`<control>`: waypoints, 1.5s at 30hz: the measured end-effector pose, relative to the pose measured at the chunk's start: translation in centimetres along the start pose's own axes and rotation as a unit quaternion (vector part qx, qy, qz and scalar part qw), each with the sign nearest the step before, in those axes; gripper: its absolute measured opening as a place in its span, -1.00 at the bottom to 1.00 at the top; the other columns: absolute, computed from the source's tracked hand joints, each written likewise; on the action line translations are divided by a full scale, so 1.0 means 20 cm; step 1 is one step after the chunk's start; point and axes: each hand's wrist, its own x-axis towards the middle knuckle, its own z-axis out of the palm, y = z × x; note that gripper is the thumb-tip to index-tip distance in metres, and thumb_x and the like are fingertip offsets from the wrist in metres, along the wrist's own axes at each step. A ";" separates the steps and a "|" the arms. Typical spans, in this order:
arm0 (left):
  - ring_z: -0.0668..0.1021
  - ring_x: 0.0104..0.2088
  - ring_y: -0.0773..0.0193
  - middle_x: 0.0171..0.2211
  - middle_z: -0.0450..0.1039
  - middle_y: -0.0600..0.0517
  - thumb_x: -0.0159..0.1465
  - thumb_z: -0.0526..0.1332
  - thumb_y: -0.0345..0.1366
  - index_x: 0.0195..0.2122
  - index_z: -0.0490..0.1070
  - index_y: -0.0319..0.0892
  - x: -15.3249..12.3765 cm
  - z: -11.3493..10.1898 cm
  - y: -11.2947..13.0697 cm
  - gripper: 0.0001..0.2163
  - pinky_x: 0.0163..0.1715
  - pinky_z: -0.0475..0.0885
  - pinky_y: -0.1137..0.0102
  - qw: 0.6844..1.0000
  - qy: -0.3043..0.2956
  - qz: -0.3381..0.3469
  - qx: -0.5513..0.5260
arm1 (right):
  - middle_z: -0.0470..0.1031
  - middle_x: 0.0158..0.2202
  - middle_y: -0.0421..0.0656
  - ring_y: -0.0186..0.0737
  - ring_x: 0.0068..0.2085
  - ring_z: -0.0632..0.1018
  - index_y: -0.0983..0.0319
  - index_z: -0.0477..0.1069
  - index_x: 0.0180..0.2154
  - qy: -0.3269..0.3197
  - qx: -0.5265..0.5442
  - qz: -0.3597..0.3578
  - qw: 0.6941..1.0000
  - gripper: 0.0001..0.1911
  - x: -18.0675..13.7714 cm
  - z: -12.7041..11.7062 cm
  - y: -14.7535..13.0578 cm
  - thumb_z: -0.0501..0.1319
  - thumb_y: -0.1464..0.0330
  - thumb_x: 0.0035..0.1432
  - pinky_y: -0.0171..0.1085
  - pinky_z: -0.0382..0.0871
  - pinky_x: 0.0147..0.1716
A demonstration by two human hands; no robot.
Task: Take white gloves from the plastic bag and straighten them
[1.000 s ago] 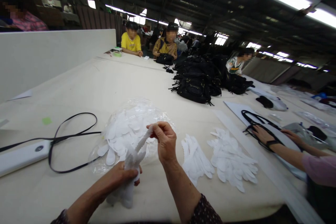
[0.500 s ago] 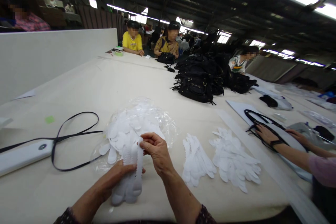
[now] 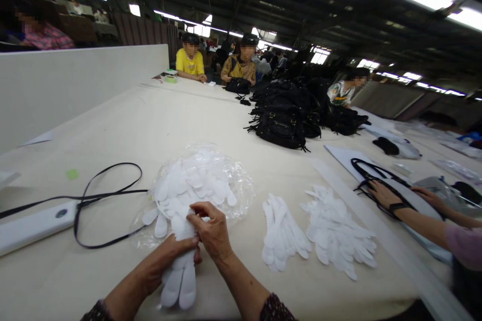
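Observation:
My left hand (image 3: 173,261) is closed round a bundle of white strips (image 3: 178,283) with rounded ends, which fan out below the fingers. At the bundle's upper end, my right hand (image 3: 213,230) pinches a white strip between thumb and fingers; the fingertips hide part of it. Just beyond lies a clear plastic bag (image 3: 241,188) with many similar loose strips (image 3: 196,175) in it. To the right, a neat pile of strips (image 3: 282,233) with notched edges rests on the table, and a looser pile (image 3: 335,230) spreads beside it.
On the left are a white device (image 3: 37,225), a looped black strap (image 3: 107,195) and a green paper square (image 3: 72,174). Black bags (image 3: 280,123) are heaped further back. At right, a co-worker's hands (image 3: 386,198) touch black straps. Other people sit across the table.
My right hand has moved left and slightly down, onto the bundle's upper end. The strip it held upright at the bundle's right side no longer stands apart. The bundle's lower ends shifted slightly down.

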 end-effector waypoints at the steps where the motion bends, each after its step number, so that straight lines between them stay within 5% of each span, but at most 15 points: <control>1: 0.49 -0.48 0.26 -0.53 0.52 0.05 0.16 0.35 -0.07 -0.27 0.50 -0.19 0.01 0.00 0.00 -0.71 -0.43 0.34 0.38 1.000 0.001 -0.002 0.030 | 0.60 -0.22 -0.19 -0.21 -0.17 0.57 0.14 0.57 -0.23 0.000 -0.018 -0.022 1.000 -0.82 0.01 -0.02 -0.02 0.33 0.34 0.06 -0.21 0.45 -0.08; 6: 0.38 -0.55 0.24 -0.55 0.51 0.03 0.11 0.28 0.08 -0.28 0.50 -0.17 0.04 0.01 0.02 -0.61 -0.51 0.17 0.36 0.979 -0.014 -0.034 0.200 | 0.51 0.09 -0.13 -0.08 0.15 0.45 0.10 0.57 -0.17 -0.092 -0.077 -0.040 0.992 -0.74 0.12 -0.10 -0.12 0.38 0.24 0.05 -0.05 0.19 0.23; 10: 0.36 -0.54 0.21 -0.57 0.49 0.03 0.09 0.27 0.09 -0.29 0.50 -0.19 0.03 0.02 0.03 -0.60 -0.50 0.17 0.32 0.968 -0.016 -0.043 0.248 | 0.55 0.04 -0.12 -0.03 0.10 0.50 0.15 0.59 -0.32 -0.200 0.013 0.081 0.976 -0.78 0.18 -0.13 -0.14 0.41 0.19 -0.02 -0.04 0.25 0.16; 14: 0.37 -0.52 0.23 -0.54 0.51 0.04 0.09 0.28 0.09 -0.27 0.50 -0.20 0.02 0.03 0.04 -0.58 -0.50 0.17 0.35 0.969 -0.023 -0.041 0.243 | 0.50 0.12 -0.09 -0.01 0.08 0.51 0.22 0.54 -0.39 -0.237 0.152 0.171 0.944 -0.69 0.18 -0.14 -0.12 0.50 0.22 -0.19 -0.10 0.34 0.07; 17: 0.36 -0.53 0.28 -0.51 0.53 0.02 0.09 0.28 0.10 -0.24 0.48 -0.21 0.02 0.01 0.02 -0.55 -0.52 0.15 0.38 0.974 -0.024 -0.034 0.224 | 0.50 0.11 -0.08 -0.03 0.05 0.53 0.25 0.49 -0.51 -0.199 0.201 0.150 0.947 -0.72 0.19 -0.14 -0.13 0.52 0.30 -0.24 -0.12 0.34 0.07; 20: 0.31 -0.58 0.33 -0.52 0.52 0.01 0.10 0.27 0.10 -0.25 0.48 -0.22 0.02 -0.02 0.01 -0.56 -0.57 0.10 0.40 0.979 -0.009 -0.029 0.204 | 0.60 -0.06 -0.13 -0.17 -0.02 0.55 0.22 0.52 -0.45 -0.036 0.302 0.082 0.949 -0.78 0.23 -0.17 -0.19 0.49 0.32 -0.16 -0.19 0.37 0.06; 22: 0.29 -0.60 0.35 -0.52 0.52 0.01 0.10 0.29 0.06 -0.28 0.48 -0.23 0.01 -0.03 0.00 -0.59 -0.58 0.08 0.42 0.982 -0.002 -0.036 0.187 | 0.62 -0.14 -0.22 -0.30 -0.13 0.56 0.18 0.51 -0.39 0.086 0.384 0.053 0.918 -0.80 0.26 -0.21 -0.25 0.46 0.30 -0.08 -0.30 0.45 -0.09; 24: 0.31 -0.58 0.35 -0.52 0.53 0.01 0.13 0.30 0.00 -0.27 0.49 -0.23 -0.01 -0.02 0.01 -0.64 -0.57 0.10 0.44 0.987 0.011 -0.034 0.159 | 0.62 -0.21 -0.27 -0.41 -0.30 0.53 0.17 0.47 -0.39 0.130 0.425 0.058 0.894 -0.79 0.28 -0.26 -0.31 0.45 0.30 -0.06 -0.44 0.44 -0.36; 27: 0.39 -0.53 0.33 -0.53 0.53 0.02 0.16 0.31 -0.05 -0.28 0.50 -0.22 -0.02 -0.03 0.01 -0.70 -0.53 0.22 0.45 0.993 0.044 -0.009 0.106 | 0.60 -0.34 -0.25 -0.50 -0.51 0.41 0.23 0.45 -0.42 0.045 0.403 0.122 0.906 -0.75 0.25 -0.29 -0.34 0.47 0.30 -0.09 -0.53 0.26 -0.62; 32: 0.57 -0.43 0.20 -0.44 0.61 -0.07 0.22 0.23 0.07 -0.22 0.54 -0.24 0.00 -0.05 0.00 -0.58 -0.42 0.42 0.39 0.998 0.055 -0.032 -0.020 | 0.58 -0.36 -0.19 -0.44 -0.47 0.45 0.28 0.49 -0.43 -0.089 0.281 0.198 0.935 -0.77 0.11 -0.17 -0.22 0.45 0.30 -0.10 -0.46 0.35 -0.54; 35: 0.61 -0.39 0.14 -0.38 0.63 -0.16 0.26 0.13 0.12 -0.23 0.55 -0.31 0.00 -0.05 0.00 -0.49 -0.38 0.46 0.37 0.997 0.026 -0.015 -0.066 | 0.54 -0.42 -0.22 -0.35 -0.40 0.48 0.26 0.53 -0.41 -0.081 0.175 0.138 0.971 -0.84 0.05 -0.08 -0.13 0.40 0.31 -0.05 -0.37 0.39 -0.43; 39: 0.60 -0.34 0.19 -0.31 0.62 -0.14 0.24 0.26 -0.07 -0.22 0.54 -0.29 -0.01 -0.03 0.00 -0.67 -0.31 0.47 0.40 0.998 -0.018 0.014 -0.052 | 0.56 -0.29 -0.21 -0.25 -0.25 0.52 0.19 0.56 -0.41 -0.056 0.033 0.038 0.997 -0.95 0.01 -0.03 -0.09 0.35 0.38 -0.03 -0.30 0.38 -0.30; 42: 0.54 -0.43 0.29 -0.43 0.57 -0.01 0.15 0.38 -0.21 -0.26 0.51 -0.22 -0.02 -0.02 -0.02 -0.79 -0.42 0.41 0.46 0.999 -0.009 0.017 -0.034 | 0.55 -0.08 -0.18 -0.15 -0.07 0.52 0.12 0.56 -0.20 -0.040 0.006 0.028 0.999 -0.71 -0.03 -0.03 -0.05 0.38 0.37 -0.06 -0.22 0.40 -0.15; 45: 0.54 -0.40 0.28 -0.45 0.55 0.02 0.15 0.38 -0.23 -0.29 0.49 -0.20 0.01 -0.03 -0.06 -0.82 -0.37 0.39 0.44 0.999 0.001 0.037 -0.011 | 0.48 0.08 -0.11 -0.09 0.07 0.48 0.11 0.40 0.08 -0.008 0.100 0.096 0.990 -0.36 -0.08 -0.04 0.01 0.42 0.31 -0.10 -0.15 0.40 -0.01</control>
